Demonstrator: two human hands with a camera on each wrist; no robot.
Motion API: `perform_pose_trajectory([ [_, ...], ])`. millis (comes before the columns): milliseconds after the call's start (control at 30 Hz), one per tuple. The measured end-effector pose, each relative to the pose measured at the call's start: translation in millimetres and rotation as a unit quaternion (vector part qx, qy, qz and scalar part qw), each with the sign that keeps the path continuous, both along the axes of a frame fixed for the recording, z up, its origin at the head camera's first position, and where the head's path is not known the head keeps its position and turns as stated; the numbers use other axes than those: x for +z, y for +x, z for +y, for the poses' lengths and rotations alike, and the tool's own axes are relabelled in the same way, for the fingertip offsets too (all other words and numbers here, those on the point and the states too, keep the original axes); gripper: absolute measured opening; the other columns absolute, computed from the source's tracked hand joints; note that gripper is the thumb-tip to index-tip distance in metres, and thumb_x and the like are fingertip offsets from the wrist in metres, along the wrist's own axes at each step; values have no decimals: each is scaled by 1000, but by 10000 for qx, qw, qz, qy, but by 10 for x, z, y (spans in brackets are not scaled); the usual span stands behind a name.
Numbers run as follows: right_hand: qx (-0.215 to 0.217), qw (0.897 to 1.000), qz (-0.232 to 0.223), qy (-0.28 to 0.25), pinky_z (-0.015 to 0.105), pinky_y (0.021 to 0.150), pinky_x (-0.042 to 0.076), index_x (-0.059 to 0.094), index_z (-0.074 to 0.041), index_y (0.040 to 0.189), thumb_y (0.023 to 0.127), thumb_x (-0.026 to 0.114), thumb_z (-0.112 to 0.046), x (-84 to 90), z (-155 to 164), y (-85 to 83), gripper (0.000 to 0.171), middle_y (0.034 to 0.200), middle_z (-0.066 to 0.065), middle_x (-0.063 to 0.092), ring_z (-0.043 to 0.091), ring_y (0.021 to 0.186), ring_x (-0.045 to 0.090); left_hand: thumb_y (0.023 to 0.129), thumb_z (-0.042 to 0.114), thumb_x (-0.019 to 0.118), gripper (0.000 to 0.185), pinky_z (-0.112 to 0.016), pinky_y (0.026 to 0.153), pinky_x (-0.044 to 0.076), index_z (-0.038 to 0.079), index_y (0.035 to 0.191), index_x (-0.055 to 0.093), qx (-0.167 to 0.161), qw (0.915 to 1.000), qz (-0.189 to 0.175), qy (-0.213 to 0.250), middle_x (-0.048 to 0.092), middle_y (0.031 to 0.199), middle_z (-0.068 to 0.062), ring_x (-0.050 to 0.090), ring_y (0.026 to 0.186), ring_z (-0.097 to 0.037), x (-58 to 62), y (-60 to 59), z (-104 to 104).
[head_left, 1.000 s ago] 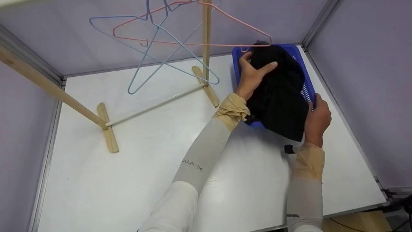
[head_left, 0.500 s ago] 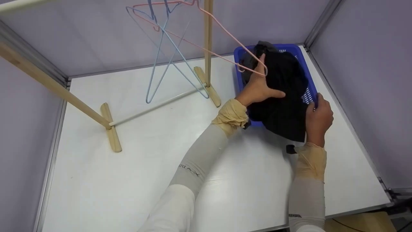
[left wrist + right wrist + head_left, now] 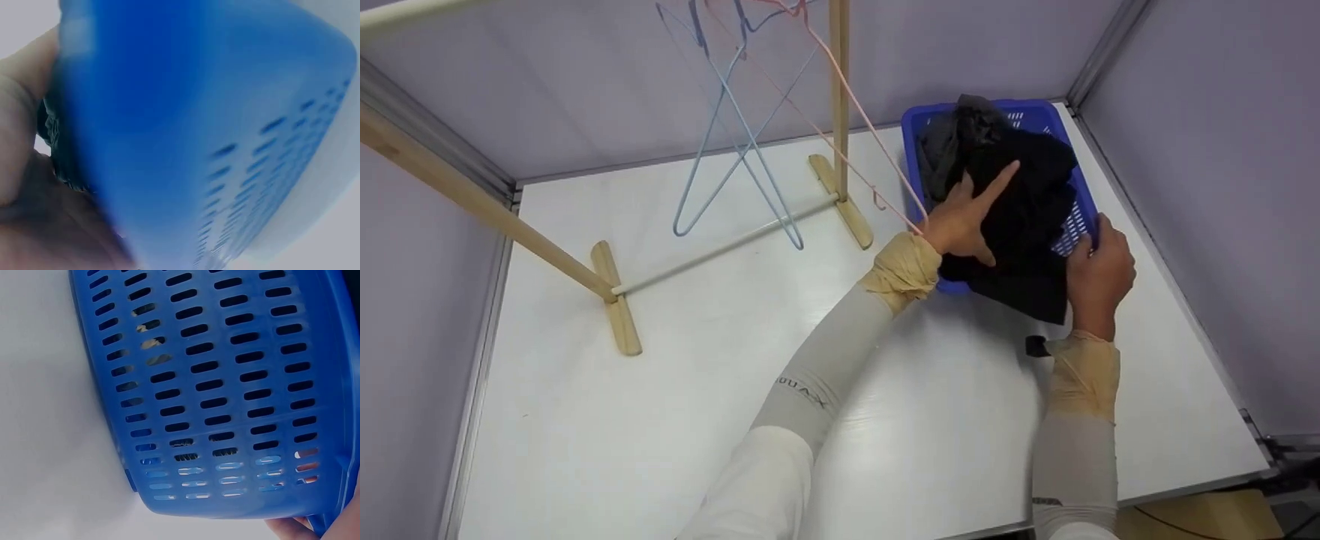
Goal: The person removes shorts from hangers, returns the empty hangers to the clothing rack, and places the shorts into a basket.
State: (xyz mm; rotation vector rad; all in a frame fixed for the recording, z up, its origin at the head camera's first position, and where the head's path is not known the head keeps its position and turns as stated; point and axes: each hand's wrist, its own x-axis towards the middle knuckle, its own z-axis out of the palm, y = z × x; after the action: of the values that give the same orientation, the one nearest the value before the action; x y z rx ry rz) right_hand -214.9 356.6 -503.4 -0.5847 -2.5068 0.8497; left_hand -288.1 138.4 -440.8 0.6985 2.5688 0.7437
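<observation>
A blue plastic basket with slotted walls stands at the back right of the table, holding black cloth and a dark grey piece. One black corner hangs over the basket's near rim. My left hand rests on the cloth with fingers spread; some of its fingertips are hidden. In the left wrist view, that hand lies past the blurred basket wall, beside dark fabric. My right hand grips the basket's right rim near its front corner, seen low in the right wrist view beside the slotted wall.
A wooden rack with a post and white bottom bar stands left of the basket. Blue hangers and a pink hanger hang from above; the pink one's lower end meets my left wrist. Walls enclose the table.
My left hand has moved down and toward me over the cloth, uncovering the grey piece. The hangers have swung and turned. My right hand keeps its grip on the rim.
</observation>
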Motion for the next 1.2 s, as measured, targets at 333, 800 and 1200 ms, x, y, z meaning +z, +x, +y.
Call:
perform_pose_trajectory([
  [333, 45, 10000, -72, -36, 67, 114, 44, 55, -4, 153, 108, 48, -18, 3, 12, -9, 48, 145, 29, 63, 52, 136, 59, 96, 32, 81, 118, -47, 130, 39, 53, 166, -12, 259, 9990, 146, -337, 3, 181, -19, 16, 170, -32, 60, 130, 22],
  [800, -111, 9999, -67, -52, 67, 113, 43, 57, -5, 152, 107, 49, -19, 8, 123, 26, 48, 145, 29, 64, 53, 136, 59, 105, 30, 66, 83, -50, 133, 33, 40, 170, 14, -8, 9982, 537, 277, -3, 182, -16, 16, 169, -35, 23, 470, -96],
  [1200, -212, 9997, 22, -83, 65, 113, 43, 59, -5, 150, 106, 50, -21, 13, 201, 32, 48, 144, 29, 65, 51, 136, 59, 101, 31, 72, 41, -39, 130, 39, 20, 140, 64, 66, 9721, 2331, 260, 26, 176, -17, 35, 160, -33, -125, 738, 16],
])
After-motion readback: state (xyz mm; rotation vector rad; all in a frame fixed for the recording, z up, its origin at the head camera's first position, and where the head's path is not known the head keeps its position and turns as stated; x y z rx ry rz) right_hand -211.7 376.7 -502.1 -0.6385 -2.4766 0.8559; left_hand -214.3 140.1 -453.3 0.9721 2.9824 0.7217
